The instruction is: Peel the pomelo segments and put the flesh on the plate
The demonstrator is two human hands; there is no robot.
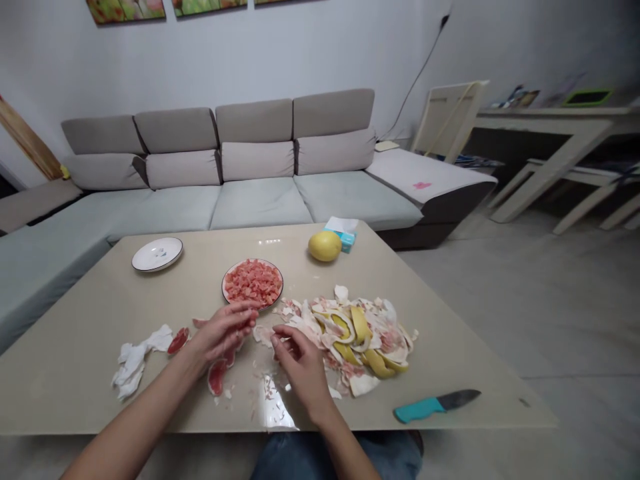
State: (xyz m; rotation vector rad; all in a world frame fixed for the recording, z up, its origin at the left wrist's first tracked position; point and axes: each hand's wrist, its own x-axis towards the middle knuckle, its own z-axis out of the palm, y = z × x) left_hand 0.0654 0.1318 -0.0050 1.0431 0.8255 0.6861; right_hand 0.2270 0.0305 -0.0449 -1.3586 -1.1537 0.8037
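My left hand (225, 331) is open, its fingers stretched out just in front of a plate (223, 293) heaped with pink pomelo flesh (254, 283). Below and around that hand lie pomelo segments (217, 377). My right hand (301, 367) is bent, thumb and index fingertips close together. A thin pale piece of membrane (263, 335) shows beside those fingertips; whether they hold it is unclear. Right of this hand spreads a pile of yellow peel (360, 325) and white pith. Another red segment (178, 341) rests left of my left forearm.
A knife (437, 405) with a turquoise handle lies near the front right edge. Toward the back are a whole yellow pomelo (325, 246), a tissue pack (346, 235) and a white plate (157, 255). Crumpled tissue (134, 363) lies at left. A sofa (260, 200) stands behind the table (200, 247).
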